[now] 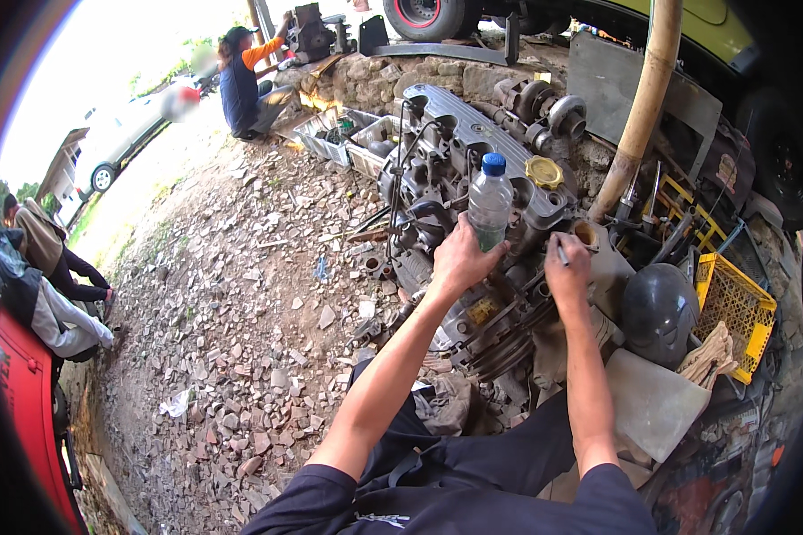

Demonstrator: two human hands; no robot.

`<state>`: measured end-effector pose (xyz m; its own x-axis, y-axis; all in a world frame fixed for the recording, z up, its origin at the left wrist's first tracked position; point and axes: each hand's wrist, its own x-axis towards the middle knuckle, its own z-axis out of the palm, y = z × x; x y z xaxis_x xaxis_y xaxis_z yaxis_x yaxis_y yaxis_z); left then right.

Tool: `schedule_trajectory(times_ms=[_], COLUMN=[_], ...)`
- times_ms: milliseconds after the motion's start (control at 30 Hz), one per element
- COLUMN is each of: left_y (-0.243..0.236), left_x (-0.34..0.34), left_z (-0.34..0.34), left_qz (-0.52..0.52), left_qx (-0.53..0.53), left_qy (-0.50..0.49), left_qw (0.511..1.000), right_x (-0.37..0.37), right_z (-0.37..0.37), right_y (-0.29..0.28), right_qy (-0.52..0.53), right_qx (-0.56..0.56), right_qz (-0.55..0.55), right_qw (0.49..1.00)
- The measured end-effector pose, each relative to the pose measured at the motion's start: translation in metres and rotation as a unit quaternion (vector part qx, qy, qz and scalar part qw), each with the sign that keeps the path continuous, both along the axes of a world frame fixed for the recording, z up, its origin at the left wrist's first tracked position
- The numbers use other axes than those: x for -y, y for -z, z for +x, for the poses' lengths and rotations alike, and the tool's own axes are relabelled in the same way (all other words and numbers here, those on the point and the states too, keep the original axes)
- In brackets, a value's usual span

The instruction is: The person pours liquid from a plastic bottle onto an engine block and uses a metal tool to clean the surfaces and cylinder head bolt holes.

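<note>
Head view, looking down at a greasy grey car engine (pixel 473 178) sitting on stony ground at the centre of the frame. The left hand (pixel 459 260) reaches up from the lower middle and its grip is wrapped around the lower part of a clear plastic water bottle with a blue cap (pixel 490 201), which stands upright on top of the engine, just left of a round yellow filler cap (pixel 544 171). The right hand (pixel 567 267), just right of the bottle, has its fingers pressed together on a thin metal tool (pixel 562 253), its tip beside a round opening on the engine; what kind of tool it is I cannot tell. At the right of the frame lie a dark grey helmet (pixel 658 312) and a yellow plastic crate (pixel 733 308), with a pale rag draped over the crate's edge. A thick tan hose (pixel 644 98) slants down from the upper right. In the upper left a person in an orange-sleeved top (pixel 245 85) crouches by grey trays of parts (pixel 343 135), and two more people sit at the far left edge beside a red vehicle (pixel 27 401).
</note>
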<state>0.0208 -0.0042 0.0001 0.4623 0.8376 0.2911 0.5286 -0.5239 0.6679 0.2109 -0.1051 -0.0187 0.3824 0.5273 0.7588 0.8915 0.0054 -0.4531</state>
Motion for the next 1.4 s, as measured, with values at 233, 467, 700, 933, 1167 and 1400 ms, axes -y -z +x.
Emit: schedule_trajectory(times_ms=[233, 467, 700, 933, 1167, 1400], left_y=[0.000, -0.003, -0.003, -0.003, -0.002, 0.005], left_x=[0.004, 0.002, -0.001, 0.003, 0.003, -0.001], left_z=[0.000, 0.001, -0.002, -0.002, -0.004, -0.005], left_qz=[0.024, 0.001, -0.018, 0.014, 0.012, 0.037], left_qx=[0.009, -0.004, -0.013, 0.001, -0.011, 0.007], left_qy=[-0.002, 0.003, 0.011, 0.008, -0.001, 0.000], left_qw=[1.000, 1.000, 1.000, 1.000, 1.000, 0.999], right_x=[0.001, 0.013, 0.006, 0.007, 0.008, -0.001], right_z=[-0.007, -0.014, -0.008, -0.005, -0.004, -0.002], right_y=[0.016, 0.006, -0.005, -0.015, -0.017, -0.008], right_qy=[0.007, 0.031, 0.046, 0.028, -0.030, -0.037], right_qx=[0.013, -0.047, -0.045, -0.066, -0.032, -0.087], right_qz=[-0.030, 0.033, 0.008, -0.015, -0.043, -0.057], right_qw=[0.999, 0.998, 0.998, 0.997, 0.998, 0.994])
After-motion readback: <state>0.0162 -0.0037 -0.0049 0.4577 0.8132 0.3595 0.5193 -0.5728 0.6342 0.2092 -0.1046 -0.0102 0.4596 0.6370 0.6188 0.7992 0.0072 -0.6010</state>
